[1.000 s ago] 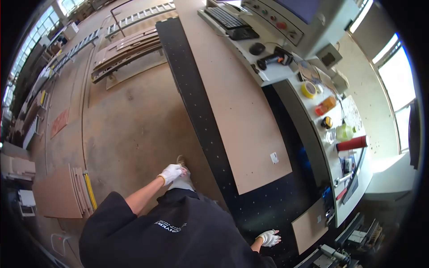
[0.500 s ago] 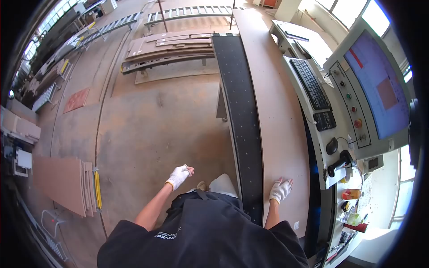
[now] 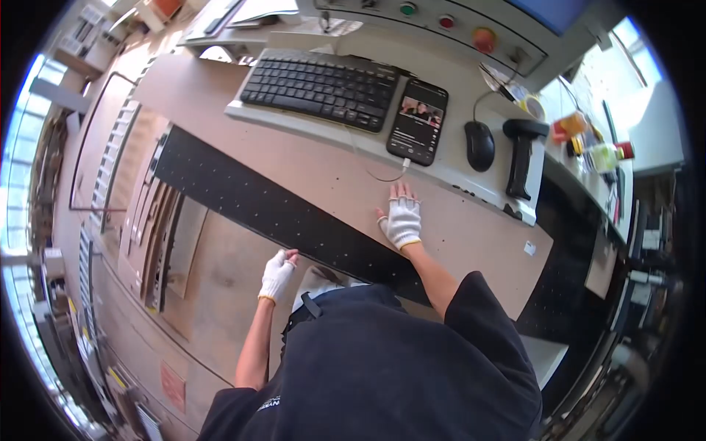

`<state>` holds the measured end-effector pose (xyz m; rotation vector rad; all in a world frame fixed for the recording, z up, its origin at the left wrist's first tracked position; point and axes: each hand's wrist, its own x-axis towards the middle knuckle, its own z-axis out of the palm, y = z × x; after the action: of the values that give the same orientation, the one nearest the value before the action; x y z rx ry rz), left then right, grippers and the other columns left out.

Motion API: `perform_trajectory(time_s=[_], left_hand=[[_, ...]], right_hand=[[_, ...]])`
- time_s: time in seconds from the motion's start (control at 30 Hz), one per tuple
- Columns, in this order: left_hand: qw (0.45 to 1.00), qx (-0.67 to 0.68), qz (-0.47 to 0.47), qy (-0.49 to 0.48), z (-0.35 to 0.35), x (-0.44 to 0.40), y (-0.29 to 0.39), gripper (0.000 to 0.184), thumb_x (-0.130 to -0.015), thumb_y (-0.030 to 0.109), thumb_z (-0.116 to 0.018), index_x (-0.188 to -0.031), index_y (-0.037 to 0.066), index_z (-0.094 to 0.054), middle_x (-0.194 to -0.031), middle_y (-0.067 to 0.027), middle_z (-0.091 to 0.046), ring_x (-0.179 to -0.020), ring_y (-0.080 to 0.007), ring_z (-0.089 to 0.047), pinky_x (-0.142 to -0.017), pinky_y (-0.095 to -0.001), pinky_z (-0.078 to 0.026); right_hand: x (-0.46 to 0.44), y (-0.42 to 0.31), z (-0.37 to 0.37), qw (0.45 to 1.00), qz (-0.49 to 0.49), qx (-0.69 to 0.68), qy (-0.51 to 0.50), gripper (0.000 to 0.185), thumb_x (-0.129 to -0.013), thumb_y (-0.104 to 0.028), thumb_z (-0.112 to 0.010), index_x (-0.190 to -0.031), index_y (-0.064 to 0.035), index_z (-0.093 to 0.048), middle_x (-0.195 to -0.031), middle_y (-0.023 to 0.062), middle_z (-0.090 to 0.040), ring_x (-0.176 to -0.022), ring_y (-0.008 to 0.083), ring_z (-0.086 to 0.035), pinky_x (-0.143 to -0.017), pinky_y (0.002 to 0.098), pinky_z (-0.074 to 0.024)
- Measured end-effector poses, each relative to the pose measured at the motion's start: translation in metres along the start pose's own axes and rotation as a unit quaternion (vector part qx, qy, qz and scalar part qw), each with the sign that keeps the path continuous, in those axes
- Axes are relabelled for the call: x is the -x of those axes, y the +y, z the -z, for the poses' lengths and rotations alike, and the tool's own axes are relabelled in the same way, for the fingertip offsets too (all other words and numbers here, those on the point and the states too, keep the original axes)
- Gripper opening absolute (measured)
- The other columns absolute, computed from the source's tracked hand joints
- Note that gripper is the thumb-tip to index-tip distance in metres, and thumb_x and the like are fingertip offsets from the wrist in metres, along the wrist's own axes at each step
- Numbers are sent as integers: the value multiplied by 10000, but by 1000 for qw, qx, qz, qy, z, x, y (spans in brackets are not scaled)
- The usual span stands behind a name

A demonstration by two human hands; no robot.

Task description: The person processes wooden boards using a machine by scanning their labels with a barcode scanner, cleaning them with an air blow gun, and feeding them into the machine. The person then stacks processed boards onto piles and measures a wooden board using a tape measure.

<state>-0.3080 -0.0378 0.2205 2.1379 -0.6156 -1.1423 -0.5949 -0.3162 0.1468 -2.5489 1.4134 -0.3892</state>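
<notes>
My right hand [image 3: 402, 218], in a white fingerless-style glove, lies flat with fingers spread on a long brown board [image 3: 309, 165]. The fingertips are close to the front edge of the console shelf, below a phone [image 3: 419, 121] with a lit screen and a white cable. The board rests over a black dotted machine bed [image 3: 272, 217]. My left hand [image 3: 279, 275], gloved the same way, hangs beside the bed's near edge with its fingers curled closed. Nothing shows in it.
A keyboard [image 3: 320, 88], a mouse [image 3: 479, 145] and a handheld scanner [image 3: 521, 158] lie on the shelf. Above them is a control panel with a red button [image 3: 484, 40]. Stacked boards [image 3: 143, 228] stand on the left; bottles and small items [image 3: 599, 151] are at the right.
My view has turned right and come closer to the console. My right hand has spread its fingers and is now near the shelf. My left hand stays curled beside the bed.
</notes>
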Motion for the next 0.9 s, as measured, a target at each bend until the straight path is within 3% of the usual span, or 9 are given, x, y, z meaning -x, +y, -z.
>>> perform_trajectory(time_s=[0.13, 0.27, 0.4, 0.57, 0.63, 0.67, 0.77, 0.8, 0.9], left_hand=[[978, -131, -142, -72, 8, -113, 88, 327, -1035, 270, -699, -1244, 23, -749, -1017, -145, -792, -922, -229, -758, -861, -356, -576], [888, -311, -313, -128, -16, -192, 184, 473, -952, 344, -724, -1350, 87, -717, -1332, -206, -719, -1257, -379, -691, -1060, -484, -546], [740, -457, -480, -116, -32, -273, 198, 679, -916, 394, -758, -1489, 65, -603, -1471, -214, -640, -1387, -421, -565, -1191, -541, -415], [720, -439, -531, -82, 14, -314, 171, 766, -891, 479, -804, -1490, 39, -617, -1454, -239, -626, -1397, -432, -545, -1200, -520, -414], [739, -412, -527, -79, 38, -326, 159, 705, -872, 502, -823, -1384, 37, -691, -1417, -229, -652, -1373, -425, -560, -1189, -507, -430], [724, -402, -554, -80, 42, -323, 150, 624, -870, 468, -840, -1312, 45, -716, -1363, -212, -677, -1341, -420, -579, -1158, -509, -450], [724, -413, -546, -85, 44, -284, 127, 624, -876, 480, -825, -1280, 16, -721, -1327, -258, -669, -1294, -459, -580, -1135, -528, -458], [709, -408, -570, -77, 41, -276, 112, 617, -881, 484, -822, -1273, 18, -720, -1310, -268, -665, -1286, -464, -578, -1130, -529, -459], [685, -445, -566, -115, 47, -248, 86, 631, -877, 516, -816, -1280, 42, -709, -1279, -255, -667, -1284, -456, -582, -1141, -540, -448]], right_hand=[[20, -29, -6, 1000, -1, -1, 0, 893, -936, -514, -743, -1600, 22, -482, -1703, 253, -424, -1586, 425, -386, -1317, 594, -256], [75, -79, -13, 998, -58, 6, 18, 886, -918, -473, -755, -1602, 19, -480, -1695, 254, -431, -1569, 435, -405, -1301, 615, -273], [153, -153, -25, 973, -222, 58, 31, 892, -939, -473, -741, -1628, 14, -449, -1717, 247, -405, -1595, 438, -370, -1317, 615, -236], [253, -276, -82, 835, -528, 129, 88, 921, -998, -513, -681, -1651, 59, -371, -1746, 290, -333, -1612, 473, -328, -1290, 637, -266], [268, -321, -128, 564, -789, 172, 170, 914, -1016, -610, -660, -1574, 88, -469, -1676, 287, -458, -1552, 474, -438, -1232, 590, -390], [263, -342, -125, 527, -821, -51, 214, 915, -1009, -659, -652, -1512, 96, -530, -1603, 294, -531, -1441, 464, -543, -1179, 566, -448], [225, -415, -143, 274, -696, -555, 364, 961, -937, -846, -632, -1325, 31, -691, -1175, 210, -748, -1004, 302, -727, -858, 515, -588], [209, -433, -163, 70, -587, -702, 397, 966, -895, -889, -644, -1316, -21, -702, -1169, 171, -741, -1074, 292, -713, -876, 508, -587], [197, -479, -161, 122, -711, -568, 395, 1048, -917, -885, -608, -1485, -5, -645, -1505, 207, -654, -1432, 312, -588, -1152, 470, -496]])
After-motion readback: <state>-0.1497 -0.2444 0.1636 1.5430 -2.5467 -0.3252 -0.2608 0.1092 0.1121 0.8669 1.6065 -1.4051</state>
